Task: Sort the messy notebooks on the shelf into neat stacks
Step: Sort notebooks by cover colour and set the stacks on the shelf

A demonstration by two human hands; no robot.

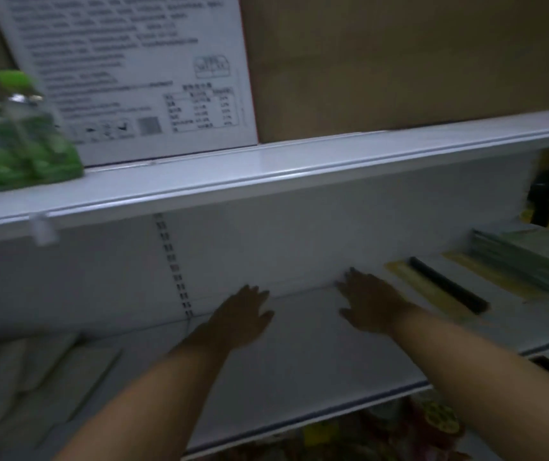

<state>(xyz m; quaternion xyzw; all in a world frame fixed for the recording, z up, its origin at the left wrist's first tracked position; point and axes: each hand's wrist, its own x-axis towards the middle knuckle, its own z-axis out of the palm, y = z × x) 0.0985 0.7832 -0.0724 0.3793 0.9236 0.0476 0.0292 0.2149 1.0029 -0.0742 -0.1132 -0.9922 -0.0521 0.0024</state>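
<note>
Just beside right hand [371, 306], notebook [414, 284] edge.

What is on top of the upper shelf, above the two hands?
Blurred green-capped bottles at the left, a white printed carton beside them and a brown cardboard box to its right stand on the upper shelf. Anything behind them is covered.

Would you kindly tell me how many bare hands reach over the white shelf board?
2: the left hand over the white shelf board, the right hand beside it, near the yellow, black-spined notebook. None appears hidden.
</note>
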